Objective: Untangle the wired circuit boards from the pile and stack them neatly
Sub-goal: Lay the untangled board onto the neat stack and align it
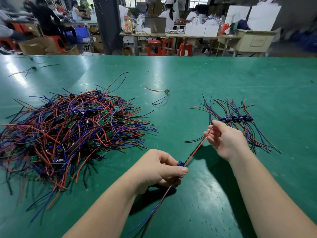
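Observation:
A big tangled pile of wired circuit boards (68, 131) with red, blue and black leads lies on the left of the green table (205, 79). My left hand (161, 169) pinches one small board (181, 164) between thumb and fingers, its blue and red leads trailing down toward me. My right hand (224, 138) holds that board's red and black wires (197, 150), pulled taut between both hands. Just beyond my right hand sits a neat row of sorted boards (236, 119) with leads fanned out on both sides.
A single wired board (166, 91) lies apart in the middle of the table. Loose black wire scraps (32, 68) lie at the far left. Beyond the table's far edge are workbenches, red stools, cardboard boxes and seated people.

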{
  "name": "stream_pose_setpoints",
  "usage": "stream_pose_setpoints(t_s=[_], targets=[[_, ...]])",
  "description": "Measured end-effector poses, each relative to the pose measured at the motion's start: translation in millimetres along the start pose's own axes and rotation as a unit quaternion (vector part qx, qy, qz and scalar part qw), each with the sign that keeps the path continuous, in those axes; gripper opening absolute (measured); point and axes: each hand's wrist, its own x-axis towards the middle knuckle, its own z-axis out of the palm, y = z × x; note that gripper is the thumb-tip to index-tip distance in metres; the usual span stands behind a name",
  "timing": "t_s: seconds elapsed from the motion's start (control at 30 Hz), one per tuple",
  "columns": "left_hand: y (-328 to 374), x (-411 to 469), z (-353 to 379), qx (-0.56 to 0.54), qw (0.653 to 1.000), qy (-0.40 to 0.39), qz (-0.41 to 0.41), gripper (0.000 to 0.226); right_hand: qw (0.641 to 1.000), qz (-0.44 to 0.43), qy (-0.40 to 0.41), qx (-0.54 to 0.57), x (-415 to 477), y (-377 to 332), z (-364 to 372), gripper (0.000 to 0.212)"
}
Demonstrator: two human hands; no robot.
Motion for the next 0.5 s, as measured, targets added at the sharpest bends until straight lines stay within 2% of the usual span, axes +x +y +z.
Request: stream_pose_setpoints(t_s=[0.07, 0.13, 0.23, 0.33, 0.4, 0.43, 0.5], targets=[[-1, 0, -1, 0.001, 1.000, -0.013, 0.000, 0.021, 1.000, -0.015, 0.027, -0.003, 3, 0, -2, 0.031], [0, 1, 2, -0.047, 0.999, -0.010, 0.008, 0.023, 0.996, -0.047, 0.059, -0.040, 3, -1, -4, 0.029], [-1, 7, 8, -0.163, 0.982, 0.085, 0.038, 0.033, 0.978, -0.128, 0.066, -0.151, -8, 1, 1, 0.018], [-4, 14, 7, -0.199, 0.961, 0.176, 0.080, 0.022, 0.949, -0.180, -0.073, -0.249, -29, 13, 17, 0.022], [-4, 14, 5, -0.189, 0.959, 0.188, 0.098, 0.011, 0.910, -0.196, -0.176, -0.322, -44, 26, 30, 0.018], [-3, 14, 5, -0.181, 0.961, 0.184, 0.103, 0.008, 0.885, -0.211, -0.201, -0.364, -50, 31, 34, 0.016], [-3, 12, 6, -0.164, 0.966, 0.173, 0.104, 0.022, 0.853, -0.243, -0.197, -0.417, -55, 37, 39, 0.015]])
